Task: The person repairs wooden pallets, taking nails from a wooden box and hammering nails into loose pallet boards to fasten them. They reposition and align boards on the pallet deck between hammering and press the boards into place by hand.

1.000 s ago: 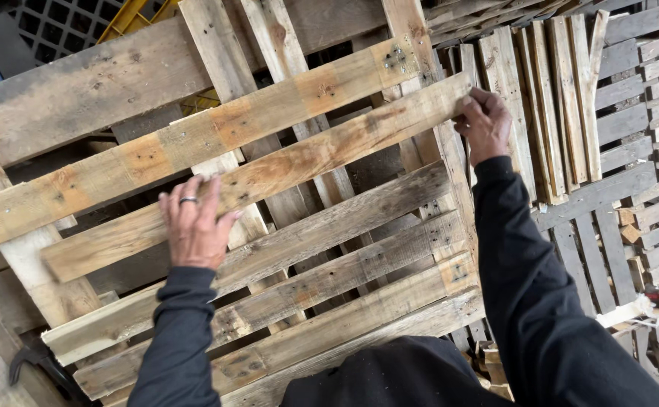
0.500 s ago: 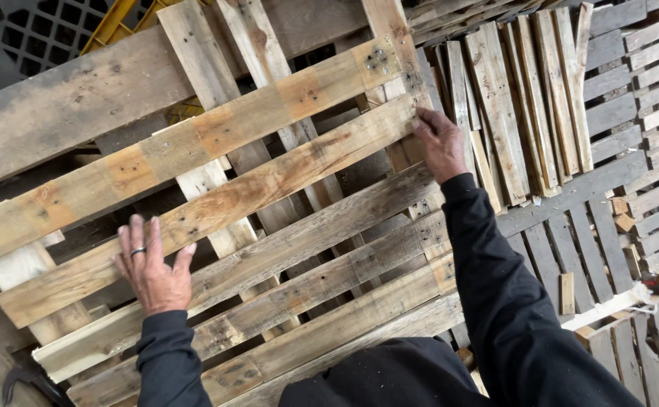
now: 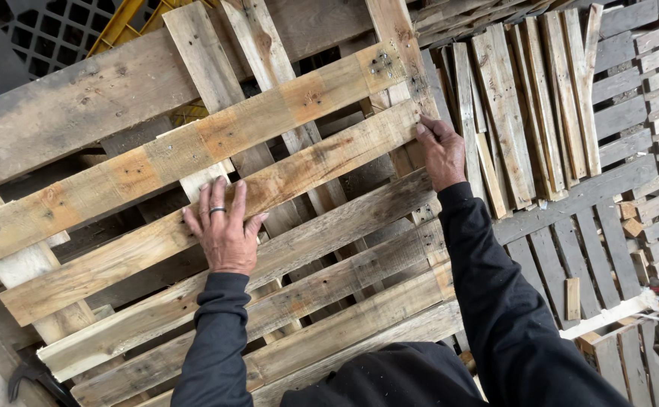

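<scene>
We see a bundle of loose boards leaning at the upper right. Below that bundle lie grey pallets with small wood scraps on them. Far left of it, a black plastic grid and yellow metal bars show.

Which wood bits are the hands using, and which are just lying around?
In use:
- wooden pallet
- its second board, pressed flat by the left hand and gripped at the end by the right hand

Lying about:
- pile of loose slats
- grey pallets
- black plastic grid
</scene>
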Demonstrator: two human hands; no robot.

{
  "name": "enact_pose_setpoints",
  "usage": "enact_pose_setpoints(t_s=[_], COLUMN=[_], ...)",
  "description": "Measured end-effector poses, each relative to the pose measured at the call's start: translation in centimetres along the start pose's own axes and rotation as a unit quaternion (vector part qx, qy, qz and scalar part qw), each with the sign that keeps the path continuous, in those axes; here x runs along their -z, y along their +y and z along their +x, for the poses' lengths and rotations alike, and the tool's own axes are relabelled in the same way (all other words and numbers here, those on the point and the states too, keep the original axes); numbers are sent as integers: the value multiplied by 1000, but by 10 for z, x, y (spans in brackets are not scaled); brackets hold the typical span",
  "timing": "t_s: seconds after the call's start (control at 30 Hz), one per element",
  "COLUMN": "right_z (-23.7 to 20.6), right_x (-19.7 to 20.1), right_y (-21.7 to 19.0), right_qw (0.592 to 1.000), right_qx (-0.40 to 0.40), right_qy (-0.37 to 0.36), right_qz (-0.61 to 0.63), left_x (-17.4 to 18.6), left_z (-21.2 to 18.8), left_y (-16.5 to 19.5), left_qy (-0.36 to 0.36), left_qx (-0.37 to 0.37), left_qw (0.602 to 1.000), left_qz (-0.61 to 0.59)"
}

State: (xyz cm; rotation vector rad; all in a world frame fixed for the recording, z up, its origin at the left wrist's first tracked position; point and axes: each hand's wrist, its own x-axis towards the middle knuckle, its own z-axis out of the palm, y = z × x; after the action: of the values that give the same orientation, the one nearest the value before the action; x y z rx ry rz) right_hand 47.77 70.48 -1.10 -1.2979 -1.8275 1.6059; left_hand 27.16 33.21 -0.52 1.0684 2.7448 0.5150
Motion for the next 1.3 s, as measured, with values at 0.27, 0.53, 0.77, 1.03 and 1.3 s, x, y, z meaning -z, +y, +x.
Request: enact_pose_setpoints(t_s=[0.27,0.53,0.77,1.03,1.3], right_z=[-1,-36,-121,-128,-126], right_x=[-3,61,65,54,52], right_y=[3,-23,49,75,71], right_qw=[1000,992,988,997,995], right_qx=[5,-81,21,43,29], right_qy=[-2,-40,16,46,46], right_qz=[-10,-86,-153,49,83], left_x=[3,-3,-15,-29,-30], left_z=[-7,-57,-100,-104,-107], left_y=[1,26,40,33,31], left_qy=[35,7,-34,32,38], left_qx=[-9,-125,-129,-156,-145], left_qw=[999,990,991,987,988], left_qz=[-22,-65,-28,-24,-29])
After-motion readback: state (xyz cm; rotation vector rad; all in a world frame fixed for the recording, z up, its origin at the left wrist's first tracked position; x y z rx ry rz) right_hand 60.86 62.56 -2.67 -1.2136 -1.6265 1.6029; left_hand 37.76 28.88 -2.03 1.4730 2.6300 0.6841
